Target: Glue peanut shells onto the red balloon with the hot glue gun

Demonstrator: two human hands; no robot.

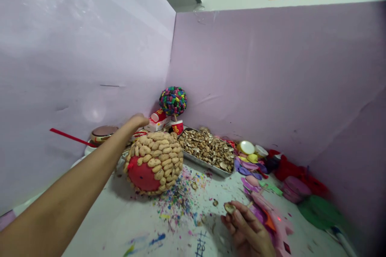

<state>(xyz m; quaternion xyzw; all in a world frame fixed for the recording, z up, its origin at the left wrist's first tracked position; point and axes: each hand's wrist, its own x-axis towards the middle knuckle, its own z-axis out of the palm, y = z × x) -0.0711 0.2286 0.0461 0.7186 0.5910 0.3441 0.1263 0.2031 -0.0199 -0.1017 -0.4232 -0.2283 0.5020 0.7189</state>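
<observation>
My left hand [137, 121] reaches over the top of a red ball [141, 174] partly covered with glued peanut shells [159, 156]; its fingers are curled and hidden behind the ball, so what they touch is unclear. My right hand [245, 231] rests low at the table's front and pinches a peanut shell half [229, 208] between thumb and fingers. A pink glue gun [265, 219] lies right beside that hand.
A metal tray [199, 160] holds loose peanut shells. Behind it stand a multicoloured ball on a stick [173, 100] and red-and-white boxes [157, 122]. Coloured shapes, lids and red items lie at right. A round tin [102, 133] sits at left. Purple walls enclose the paint-speckled table.
</observation>
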